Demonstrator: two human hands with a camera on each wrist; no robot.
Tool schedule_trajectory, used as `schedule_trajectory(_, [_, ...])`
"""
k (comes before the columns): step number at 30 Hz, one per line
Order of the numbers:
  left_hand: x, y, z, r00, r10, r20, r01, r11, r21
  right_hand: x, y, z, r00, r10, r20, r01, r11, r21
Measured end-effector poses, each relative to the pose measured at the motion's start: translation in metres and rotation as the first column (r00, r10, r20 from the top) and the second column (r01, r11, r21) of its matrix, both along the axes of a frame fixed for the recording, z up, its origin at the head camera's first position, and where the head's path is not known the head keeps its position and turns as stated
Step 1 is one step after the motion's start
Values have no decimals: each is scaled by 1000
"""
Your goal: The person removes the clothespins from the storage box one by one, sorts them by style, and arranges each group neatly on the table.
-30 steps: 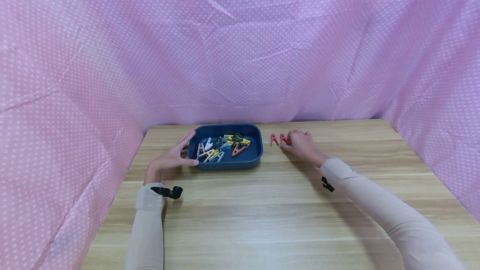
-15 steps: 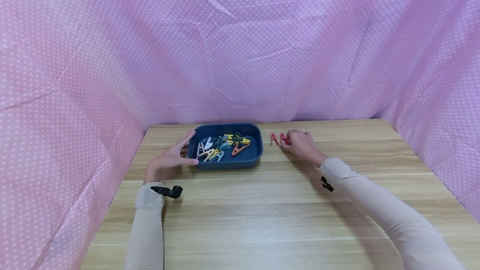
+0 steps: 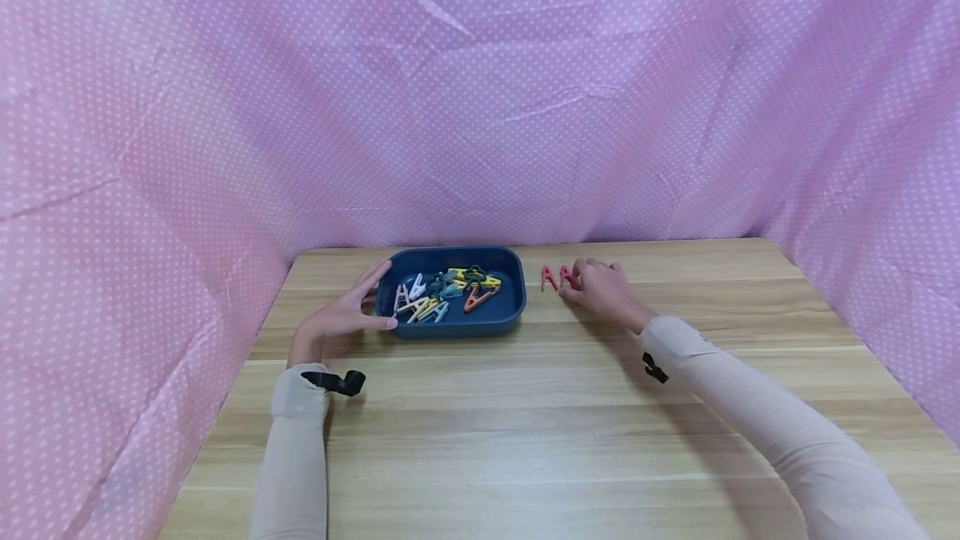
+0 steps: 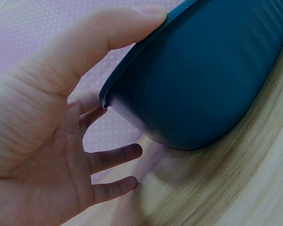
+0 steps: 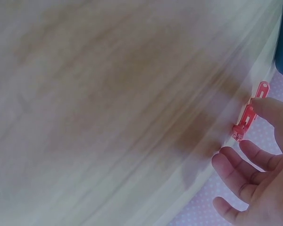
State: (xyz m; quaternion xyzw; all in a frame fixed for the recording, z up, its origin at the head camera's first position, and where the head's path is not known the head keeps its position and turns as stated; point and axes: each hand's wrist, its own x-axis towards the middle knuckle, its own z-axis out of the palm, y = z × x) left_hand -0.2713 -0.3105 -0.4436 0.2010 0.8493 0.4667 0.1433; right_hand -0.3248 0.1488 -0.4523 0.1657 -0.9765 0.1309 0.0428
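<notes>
My left hand (image 3: 341, 312) is at the left end of a dark blue plastic bin (image 3: 457, 329). In the left wrist view its thumb rests along the bin's rim (image 4: 148, 37); a finger touches the far corner, and the other fingers stay spread apart from the wall. My right hand (image 3: 602, 290) is right of the bin, with thumb and index finger pinching a red clothespin (image 3: 567, 275) on the table. Another red clothespin (image 3: 548, 277) stands just left of it. In the right wrist view the red clothespins (image 5: 247, 117) overlap, partly behind the thumb.
Inside the bin lie several clothespins in white, yellow, green, blue and cream, with an orange clothespin (image 3: 480, 298) toward the right. A wooden table (image 3: 495, 440) carries everything. Pink dotted cloth (image 3: 480, 123) hangs along its back edge and sides.
</notes>
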Motion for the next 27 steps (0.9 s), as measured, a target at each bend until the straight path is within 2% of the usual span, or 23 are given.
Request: schedule_trajectory(27, [2, 1, 1, 1000, 0, 3, 0, 1000, 2, 3, -1, 4, 1000, 12, 20, -13, 999, 31])
